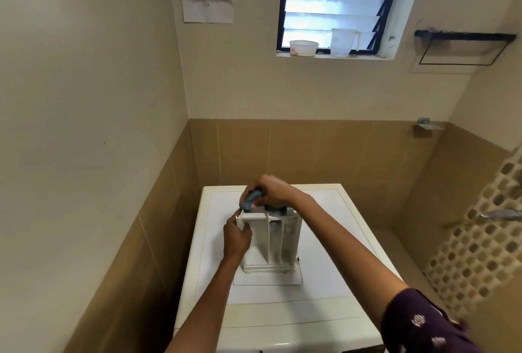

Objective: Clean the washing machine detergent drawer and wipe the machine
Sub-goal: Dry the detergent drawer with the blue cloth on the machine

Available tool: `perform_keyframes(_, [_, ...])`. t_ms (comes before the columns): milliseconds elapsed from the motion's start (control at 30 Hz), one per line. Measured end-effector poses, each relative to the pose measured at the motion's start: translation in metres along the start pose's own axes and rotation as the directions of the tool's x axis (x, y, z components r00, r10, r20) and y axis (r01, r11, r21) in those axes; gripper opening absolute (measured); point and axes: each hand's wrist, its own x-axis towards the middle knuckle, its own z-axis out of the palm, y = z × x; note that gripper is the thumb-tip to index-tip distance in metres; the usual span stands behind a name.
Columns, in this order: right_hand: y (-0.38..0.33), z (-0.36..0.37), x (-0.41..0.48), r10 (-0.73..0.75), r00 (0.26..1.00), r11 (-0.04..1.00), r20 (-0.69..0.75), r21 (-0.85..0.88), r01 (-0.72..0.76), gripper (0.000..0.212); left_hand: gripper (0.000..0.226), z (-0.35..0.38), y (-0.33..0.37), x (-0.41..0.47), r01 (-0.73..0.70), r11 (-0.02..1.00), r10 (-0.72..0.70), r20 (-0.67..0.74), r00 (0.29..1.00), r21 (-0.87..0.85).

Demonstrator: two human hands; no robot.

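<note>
Left hand: the left hand [236, 235] has its fingers curled round the left side wall of the detergent drawer [278, 242], near the far corner, and grips it.
Right hand: the right hand [275, 191] sits just beyond the left hand, closed tight round a blue-grey cloth [250, 200]. The cloth hangs down onto the drawer's far left corner.
Drawer: white and lying flat on the top surface of the washing machine [339, 253]. Its open compartments face up. It runs from under the right hand back towards the person, with the left hand at its side.
Hard to make out: the right hand is blurred, so single fingers cannot be told apart. A dark shape just under the right wrist may be more cloth or a part of the drawer; I cannot tell which.
Hidden or cut off: hand and cloth cover the drawer's far end. The frame's lower edge cuts off the machine's front and the dark patterned sleeve [418, 321].
Far above the hands: a bowl [303, 48] and a jug [343, 41] stand on the window sill.
</note>
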Motion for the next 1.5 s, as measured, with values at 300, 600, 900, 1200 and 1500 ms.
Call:
perform_keyframes(300, [0.016,-0.001,0.0,0.125,0.99,0.992,0.06,0.017,-0.126,0.014,0.043,-0.002,0.015,-0.005,0.09,0.996,-0.09,-0.004,0.996,-0.017])
perform_keyframes(600, [0.003,0.024,0.027,0.234,0.967,0.957,-0.106,-0.152,-0.248,0.048,0.044,-0.007,0.02,-0.006,0.057,0.998,-0.057,0.032,0.998,0.013])
perform_keyframes(900, [0.007,0.026,0.026,0.283,0.947,0.939,-0.152,-0.156,-0.306,0.013,0.044,-0.002,0.029,-0.001,0.054,0.998,-0.056,0.057,0.997,0.035])
perform_keyframes(1200, [0.008,-0.011,0.034,0.388,0.899,0.922,0.203,-0.106,-0.374,0.025,0.048,-0.001,0.031,-0.011,0.07,0.998,-0.07,0.034,0.997,0.003])
perform_keyframes(1500, [0.039,-0.054,0.001,0.313,0.937,0.916,0.157,0.208,-0.342,0.027,0.048,-0.004,0.028,-0.012,0.064,0.998,-0.065,0.028,0.997,0.021])
